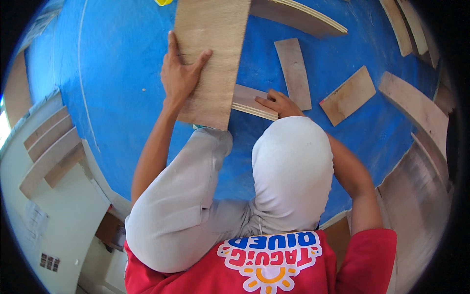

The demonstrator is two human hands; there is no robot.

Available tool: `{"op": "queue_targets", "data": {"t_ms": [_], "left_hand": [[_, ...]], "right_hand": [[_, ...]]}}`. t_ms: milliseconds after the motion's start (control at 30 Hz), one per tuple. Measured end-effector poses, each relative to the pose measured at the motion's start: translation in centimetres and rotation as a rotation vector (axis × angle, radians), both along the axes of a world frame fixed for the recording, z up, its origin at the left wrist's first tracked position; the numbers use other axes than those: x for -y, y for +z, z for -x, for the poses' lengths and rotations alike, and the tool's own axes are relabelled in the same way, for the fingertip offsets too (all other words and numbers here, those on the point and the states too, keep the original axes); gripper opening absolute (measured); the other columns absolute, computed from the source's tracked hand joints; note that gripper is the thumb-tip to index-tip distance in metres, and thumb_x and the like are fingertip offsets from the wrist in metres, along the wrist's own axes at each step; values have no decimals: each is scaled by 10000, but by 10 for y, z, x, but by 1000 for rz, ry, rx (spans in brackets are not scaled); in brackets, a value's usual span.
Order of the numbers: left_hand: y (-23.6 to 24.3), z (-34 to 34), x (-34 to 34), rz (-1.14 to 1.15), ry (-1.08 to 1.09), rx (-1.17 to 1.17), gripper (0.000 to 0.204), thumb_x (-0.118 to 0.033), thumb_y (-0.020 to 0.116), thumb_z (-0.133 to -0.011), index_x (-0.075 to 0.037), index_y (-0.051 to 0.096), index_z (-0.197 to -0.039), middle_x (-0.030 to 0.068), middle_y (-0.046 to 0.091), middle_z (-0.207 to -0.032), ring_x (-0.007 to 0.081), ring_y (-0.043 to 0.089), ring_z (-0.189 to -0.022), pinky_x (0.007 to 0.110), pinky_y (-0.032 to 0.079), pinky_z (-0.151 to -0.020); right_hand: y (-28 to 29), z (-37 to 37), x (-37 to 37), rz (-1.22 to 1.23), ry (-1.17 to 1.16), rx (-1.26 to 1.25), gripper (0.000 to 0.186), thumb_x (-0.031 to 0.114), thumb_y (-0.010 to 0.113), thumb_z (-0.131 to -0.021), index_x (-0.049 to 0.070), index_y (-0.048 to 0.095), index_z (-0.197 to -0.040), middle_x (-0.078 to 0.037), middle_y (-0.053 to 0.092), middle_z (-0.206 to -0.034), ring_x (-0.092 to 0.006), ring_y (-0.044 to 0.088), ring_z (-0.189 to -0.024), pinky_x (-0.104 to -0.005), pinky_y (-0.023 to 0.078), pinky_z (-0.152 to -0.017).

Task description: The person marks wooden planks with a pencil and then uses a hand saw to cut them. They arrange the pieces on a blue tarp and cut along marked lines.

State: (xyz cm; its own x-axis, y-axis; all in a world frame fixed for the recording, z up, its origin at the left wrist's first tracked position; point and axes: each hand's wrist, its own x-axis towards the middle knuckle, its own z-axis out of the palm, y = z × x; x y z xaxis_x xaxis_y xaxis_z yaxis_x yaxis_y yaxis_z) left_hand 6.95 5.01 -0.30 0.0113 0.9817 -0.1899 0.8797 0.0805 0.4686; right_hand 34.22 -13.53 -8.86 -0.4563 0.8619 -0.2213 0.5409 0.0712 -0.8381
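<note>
A long plywood board [215, 54] runs from the top edge down to my knees. My left hand [181, 76] holds it along its left side, the thumb laid over the broad face and the index finger stretched up the edge. Behind the board's lower right side sticks out a shorter plywood piece [254, 100] with layered edges; the long board hides its left end. My right hand [283, 104] grips the right end of this piece, fingers bent over its top, partly hidden by my raised right knee.
The blue floor [122, 98] carries a plywood strip [293, 73], a stained piece [347, 95] and a thick board [298, 17] near the top. Curved-looking boards [416, 108] lie along the right. More planks [54, 142] are at the left, and something yellow [164, 2] at the top.
</note>
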Motion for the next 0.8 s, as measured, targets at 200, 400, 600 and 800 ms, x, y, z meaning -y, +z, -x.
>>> {"op": "queue_targets", "data": {"t_ms": [200, 400, 600, 800], "left_hand": [[-1, -4, -5, 51, 31, 29, 1199, -645, 836, -781, -50, 266, -1652, 268, 637, -1264, 386, 660, -1160, 497, 525, -984], [-6, -5, -7, 6, 6, 36, 1200, -636, 837, -788, -37, 257, -1651, 283, 626, -1300, 403, 642, -1201, 495, 512, -1018], [-5, -4, -7, -4, 1, 9, 1216, -652, 837, -776, -31, 260, -1649, 288, 627, -1292, 412, 636, -1209, 500, 504, -1030], [-3, -2, -3, 17, 13, 41, 1208, -647, 837, -780, -28, 267, -1646, 291, 617, -1323, 415, 626, -1234, 497, 495, -1049]], "right_hand": [[10, 7, -3, 194, 120, 148, 657, 54, 676, -912, 300, 579, -1514, -76, 508, -1075, -274, 548, -971, -326, 491, -898], [20, 10, 6, 249, 123, 132, 720, 67, 753, -865, 320, 570, -1514, -76, 513, -1114, -267, 549, -1077, -313, 493, -961], [22, 15, 2, 359, 150, 184, 710, 157, 790, -859, 303, 567, -1517, -86, 516, -1138, -271, 552, -1106, -329, 497, -992], [28, 15, 9, 393, 129, 135, 687, 170, 754, -891, 279, 546, -1536, -96, 516, -1152, -286, 554, -1096, -346, 499, -1007]]}}
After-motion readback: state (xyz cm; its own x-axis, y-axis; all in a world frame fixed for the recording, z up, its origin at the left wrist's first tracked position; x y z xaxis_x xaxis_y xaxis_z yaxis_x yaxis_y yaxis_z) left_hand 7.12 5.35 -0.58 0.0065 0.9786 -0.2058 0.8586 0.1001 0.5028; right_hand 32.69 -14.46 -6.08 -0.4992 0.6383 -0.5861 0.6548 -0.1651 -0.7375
